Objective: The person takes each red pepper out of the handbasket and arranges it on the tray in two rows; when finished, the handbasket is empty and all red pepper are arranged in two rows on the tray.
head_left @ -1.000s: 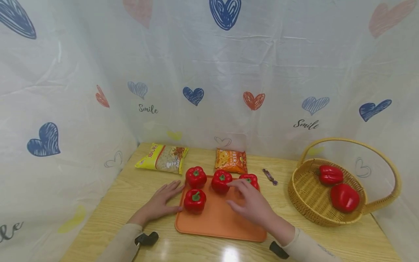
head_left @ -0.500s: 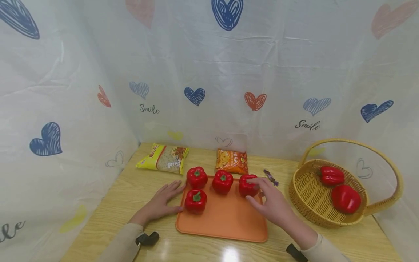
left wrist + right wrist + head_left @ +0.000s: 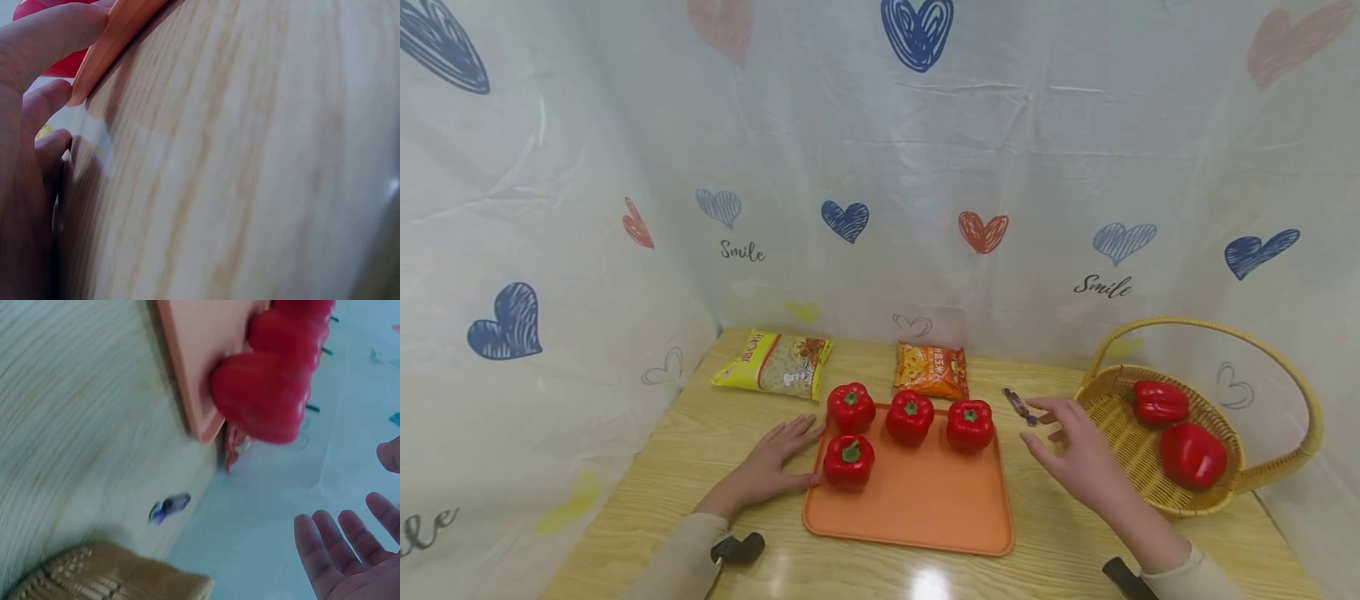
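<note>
The right hand (image 3: 1078,454) is released, its fingers loosely extended and grasping nothing, raised between the orange tray (image 3: 925,504) and the wicker basket (image 3: 1138,454). The left hand (image 3: 767,467) is released too, its fingers spread flat at the tray's left side, with the thumb and a fingertip against the rim. Four red peppers lie on the tray, between the two hands: the back-right pepper (image 3: 970,427) is to the left of the right hand and apart from its fingers; the back-middle pepper (image 3: 910,417) is farther left; the back-left pepper (image 3: 851,407) is just beyond the left fingertips; and the front-left pepper (image 3: 848,462) is just inside the rim by the left thumb. A small wrapped candy (image 3: 1017,402) lies on the table (image 3: 820,571) past the right fingertips, well apart from them in the right wrist view. To the right of the right hand, the basket holds a ridged red pepper (image 3: 1160,402) and a smooth-sided red pepper (image 3: 1192,456); the hand covers part of its near-left rim in the head view. Beyond the tray lies an orange packet (image 3: 931,371), and beyond the left hand a yellow bag (image 3: 775,365).
</note>
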`<state>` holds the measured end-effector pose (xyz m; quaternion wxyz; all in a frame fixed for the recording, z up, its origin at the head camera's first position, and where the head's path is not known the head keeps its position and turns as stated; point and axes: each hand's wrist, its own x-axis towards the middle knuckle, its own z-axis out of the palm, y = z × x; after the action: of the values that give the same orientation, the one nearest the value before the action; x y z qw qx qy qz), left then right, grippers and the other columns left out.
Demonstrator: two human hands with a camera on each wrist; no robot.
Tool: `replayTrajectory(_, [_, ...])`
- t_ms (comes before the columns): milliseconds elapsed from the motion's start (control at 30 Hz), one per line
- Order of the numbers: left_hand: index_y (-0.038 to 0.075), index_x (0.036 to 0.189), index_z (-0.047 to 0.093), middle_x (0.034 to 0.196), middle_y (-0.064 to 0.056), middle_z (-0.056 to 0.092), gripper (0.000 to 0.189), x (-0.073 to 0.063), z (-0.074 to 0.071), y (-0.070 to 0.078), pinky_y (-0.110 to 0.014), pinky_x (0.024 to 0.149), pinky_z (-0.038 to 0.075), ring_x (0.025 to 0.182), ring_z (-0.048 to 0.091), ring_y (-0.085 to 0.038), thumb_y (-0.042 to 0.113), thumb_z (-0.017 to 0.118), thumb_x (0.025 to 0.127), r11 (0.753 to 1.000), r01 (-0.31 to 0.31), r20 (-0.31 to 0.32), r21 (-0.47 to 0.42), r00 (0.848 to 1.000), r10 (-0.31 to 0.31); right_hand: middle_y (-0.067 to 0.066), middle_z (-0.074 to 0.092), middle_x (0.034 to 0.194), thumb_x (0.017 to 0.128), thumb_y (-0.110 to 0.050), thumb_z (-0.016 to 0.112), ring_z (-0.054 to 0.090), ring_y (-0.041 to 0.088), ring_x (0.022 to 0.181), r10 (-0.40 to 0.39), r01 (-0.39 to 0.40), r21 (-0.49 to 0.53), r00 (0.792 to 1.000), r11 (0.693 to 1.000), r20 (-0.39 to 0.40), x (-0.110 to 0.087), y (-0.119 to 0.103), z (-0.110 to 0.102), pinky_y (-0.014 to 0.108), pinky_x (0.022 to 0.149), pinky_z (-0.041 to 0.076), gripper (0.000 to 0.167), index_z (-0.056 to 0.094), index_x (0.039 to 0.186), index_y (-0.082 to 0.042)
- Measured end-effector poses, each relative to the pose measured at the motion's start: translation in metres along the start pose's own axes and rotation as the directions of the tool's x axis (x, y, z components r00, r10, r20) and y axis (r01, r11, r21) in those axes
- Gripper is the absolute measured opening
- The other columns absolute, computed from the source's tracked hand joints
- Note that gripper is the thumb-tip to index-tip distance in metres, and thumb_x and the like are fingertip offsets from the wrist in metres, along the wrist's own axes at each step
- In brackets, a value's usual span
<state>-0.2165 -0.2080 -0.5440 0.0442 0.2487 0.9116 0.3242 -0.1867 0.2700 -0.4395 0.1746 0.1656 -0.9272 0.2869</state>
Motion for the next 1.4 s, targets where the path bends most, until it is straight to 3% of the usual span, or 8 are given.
replayTrajectory(233, [0.020, 0.156, 0.044, 0.165, -0.010, 0.031, 0.083, -0.001, 0.000, 0.001, -0.054, 0.124, 0.008, 0.155, 0.019, -0.032, 0.057, 0.072, 0.088, 1.000, 0.006, 0.000, -0.002, 1.000, -0.006, 0.013, 0.059, 0.117, 0.094, -0.024, 0.076, 0.065, 0.029, 0.090, 0.108, -0.107, -0.055, 0.994, 0.993, 0.018, -0.003, 0.020, -0.026, 0.045, 0.071, 0.060, 0.046, 0.060, 0.134, -0.009])
replayTrajectory(500, [0.020, 0.157, 0.043, 0.165, -0.011, 0.031, 0.082, -0.001, -0.001, 0.002, -0.054, 0.124, 0.009, 0.154, 0.020, -0.032, 0.056, 0.072, 0.088, 1.000, 0.001, 0.004, 0.009, 1.000, -0.001, 0.018, 0.055, 0.127, 0.096, -0.036, 0.071, 0.061, 0.035, 0.105, 0.225, -0.216, -0.116, 0.972, 0.970, 0.070, -0.006, 0.042, -0.047, 0.058, 0.083, 0.058, 0.052, 0.057, 0.137, -0.007])
replayTrajectory(767, [0.020, 0.156, 0.044, 0.165, -0.010, 0.030, 0.083, -0.001, -0.002, 0.003, -0.054, 0.124, 0.008, 0.155, 0.019, -0.032, 0.057, 0.072, 0.088, 1.000, 0.008, 0.005, -0.006, 1.000, -0.008, 0.019, 0.057, 0.116, 0.096, -0.036, 0.071, 0.065, 0.038, 0.095, 0.229, -0.221, -0.158, 0.973, 0.963, 0.037, -0.012, 0.066, -0.059, 0.054, 0.073, 0.059, 0.053, 0.057, 0.136, -0.004])
replayTrajectory(933, [0.019, 0.156, 0.044, 0.165, -0.011, 0.031, 0.083, -0.001, -0.002, 0.004, -0.054, 0.124, 0.009, 0.154, 0.019, -0.033, 0.056, 0.073, 0.088, 1.000, 0.004, 0.002, -0.002, 1.000, -0.004, 0.025, 0.054, 0.122, 0.096, -0.037, 0.071, 0.063, 0.041, 0.100, 0.237, -0.229, -0.186, 0.971, 0.956, 0.020, -0.015, 0.085, -0.065, 0.055, 0.073, 0.056, 0.053, 0.058, 0.133, -0.001])
replayTrajectory(1100, [0.019, 0.156, 0.044, 0.165, -0.011, 0.031, 0.083, -0.001, -0.002, 0.004, -0.053, 0.124, 0.009, 0.154, 0.020, -0.032, 0.056, 0.073, 0.087, 1.000, 0.004, 0.003, -0.001, 1.000, -0.004, 0.027, 0.053, 0.123, 0.096, -0.036, 0.072, 0.063, 0.041, 0.097, 0.253, -0.246, -0.203, 0.967, 0.948, 0.008, -0.019, 0.104, -0.069, 0.047, 0.068, 0.053, 0.054, 0.057, 0.132, 0.002])
replayTrajectory(1300, [0.020, 0.156, 0.044, 0.165, -0.011, 0.030, 0.083, -0.001, -0.002, 0.004, -0.054, 0.124, 0.008, 0.154, 0.019, -0.033, 0.056, 0.072, 0.088, 1.000, 0.004, 0.001, -0.004, 1.000, -0.004, 0.035, 0.052, 0.121, 0.095, -0.025, 0.072, 0.051, 0.051, 0.103, 0.273, -0.274, -0.232, 0.961, 0.933, -0.038, -0.023, 0.123, -0.073, 0.065, 0.077, 0.046, 0.051, 0.055, 0.130, 0.007])
replayTrajectory(1400, [0.020, 0.156, 0.044, 0.165, -0.010, 0.030, 0.082, -0.001, -0.002, 0.005, -0.055, 0.124, 0.008, 0.154, 0.019, -0.033, 0.056, 0.072, 0.088, 1.000, 0.007, 0.001, -0.006, 1.000, -0.007, 0.038, 0.050, 0.118, 0.093, -0.020, 0.071, 0.047, 0.055, 0.103, 0.299, -0.306, -0.241, 0.952, 0.921, -0.065, -0.025, 0.129, -0.076, 0.068, 0.077, 0.043, 0.051, 0.053, 0.128, 0.011])
